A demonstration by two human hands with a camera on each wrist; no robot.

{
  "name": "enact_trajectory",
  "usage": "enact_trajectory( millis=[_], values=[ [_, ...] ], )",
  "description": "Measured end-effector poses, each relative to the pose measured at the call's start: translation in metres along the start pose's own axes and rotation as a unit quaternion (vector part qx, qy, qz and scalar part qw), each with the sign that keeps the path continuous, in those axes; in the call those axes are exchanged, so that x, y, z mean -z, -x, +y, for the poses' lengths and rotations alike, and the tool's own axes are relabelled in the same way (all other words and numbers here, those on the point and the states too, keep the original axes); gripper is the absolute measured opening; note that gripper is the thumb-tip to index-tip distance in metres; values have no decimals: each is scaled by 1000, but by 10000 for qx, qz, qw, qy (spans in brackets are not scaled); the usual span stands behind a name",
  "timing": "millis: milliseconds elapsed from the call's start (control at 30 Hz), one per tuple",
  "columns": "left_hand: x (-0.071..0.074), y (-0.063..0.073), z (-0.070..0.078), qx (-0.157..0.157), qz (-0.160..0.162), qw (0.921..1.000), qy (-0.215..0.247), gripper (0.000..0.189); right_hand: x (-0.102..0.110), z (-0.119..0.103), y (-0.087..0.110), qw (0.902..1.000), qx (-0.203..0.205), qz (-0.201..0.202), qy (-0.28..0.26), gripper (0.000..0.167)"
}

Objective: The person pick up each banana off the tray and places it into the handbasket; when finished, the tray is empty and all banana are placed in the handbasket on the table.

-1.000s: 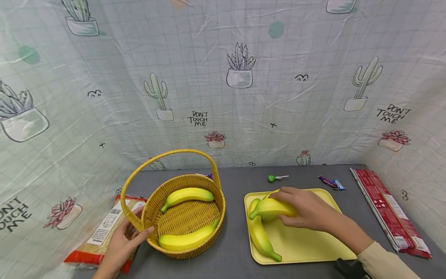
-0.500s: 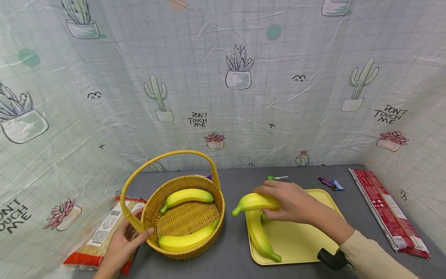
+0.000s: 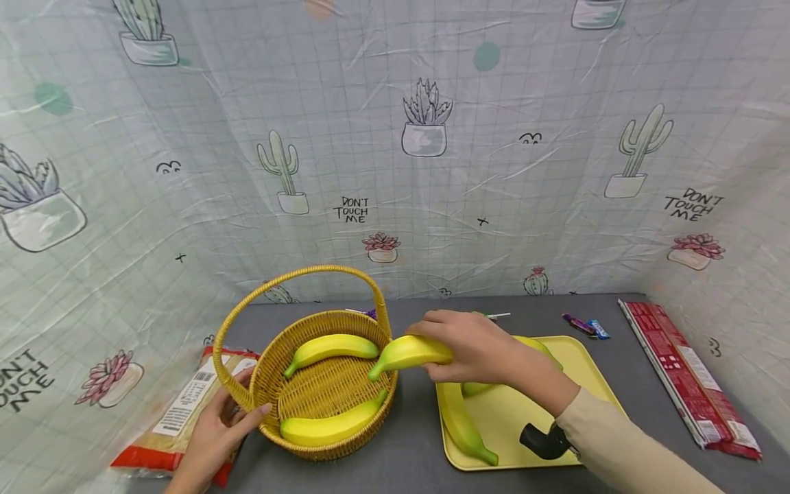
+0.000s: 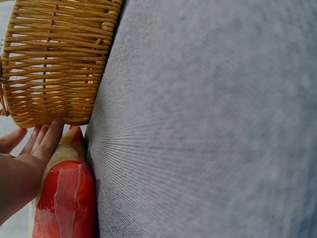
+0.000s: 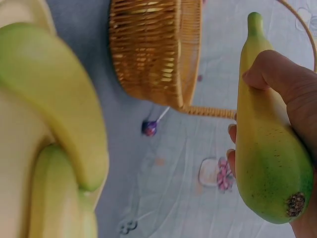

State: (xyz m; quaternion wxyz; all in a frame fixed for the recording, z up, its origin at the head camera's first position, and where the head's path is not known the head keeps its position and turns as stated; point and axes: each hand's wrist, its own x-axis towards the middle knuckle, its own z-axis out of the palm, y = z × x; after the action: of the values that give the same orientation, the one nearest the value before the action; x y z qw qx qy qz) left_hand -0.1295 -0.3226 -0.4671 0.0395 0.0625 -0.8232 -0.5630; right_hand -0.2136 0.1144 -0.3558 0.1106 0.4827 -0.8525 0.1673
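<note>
My right hand [image 3: 472, 348] grips a yellow banana [image 3: 412, 353] with a green tip, thumb along one side in the right wrist view. In the head view this banana overlaps the right rim of a round wicker basket [image 3: 336, 449] with a tall handle. Inside the basket lie two bananas, one at the back [image 3: 333, 348] and one at the front [image 3: 333, 422]. My left hand [image 3: 212, 436] touches the basket's left side, thumb at the rim and extended fingers against the outer wall. Several bananas [image 3: 459, 425] lie on a yellow tray [image 3: 500, 446], partly hidden by my right arm.
A red-ended bag [image 3: 179, 412] lies under my left hand. A long red packet [image 3: 691, 377] is at the far right. Small wrapped candies [image 3: 586, 326] and a partly hidden lollipop [image 3: 498, 315] lie behind the tray. A purple lollipop [image 5: 149, 127] sits behind the basket.
My right hand has carried the banana leftward from above the tray to the basket's right rim, uncovering another banana at the tray's back. My left hand and the basket look unmoved.
</note>
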Motion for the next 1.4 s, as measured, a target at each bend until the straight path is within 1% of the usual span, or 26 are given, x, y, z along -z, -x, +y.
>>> enact_trajectory(
  millis=[200,267,500,600,800,967,1167,1267,1400],
  values=[
    [-1,-3,2,-47,10,10000,-44,80,1,-11,-19,9998,185,-3,-11,44],
    [-1,-3,1,-20,2,10000,-61,81,1,-16,-27,9996,266,-42,-40,45],
    [1,0,-1,408,-64,9991,30,88,-1,-31,-55,9978,609,-265,-49,46],
    [2,0,-2,466,-39,9989,6,90,-2,-36,-69,9973,628,-382,-54,45],
    [1,-3,-1,369,1,9993,-59,87,-8,-44,-96,9955,660,-676,-16,45],
    [0,-3,1,270,59,9995,-137,84,-16,-49,-114,9940,665,-872,25,46],
    [-1,-2,1,155,31,9998,-111,82,-26,-51,-125,9921,624,-1091,63,44],
    [1,-2,2,131,-14,9999,-59,81,-31,-49,-129,9921,613,-1094,41,43],
    [4,0,4,25,-34,10000,-6,80,-40,-46,-140,9925,602,-1068,7,40]
  ],
)
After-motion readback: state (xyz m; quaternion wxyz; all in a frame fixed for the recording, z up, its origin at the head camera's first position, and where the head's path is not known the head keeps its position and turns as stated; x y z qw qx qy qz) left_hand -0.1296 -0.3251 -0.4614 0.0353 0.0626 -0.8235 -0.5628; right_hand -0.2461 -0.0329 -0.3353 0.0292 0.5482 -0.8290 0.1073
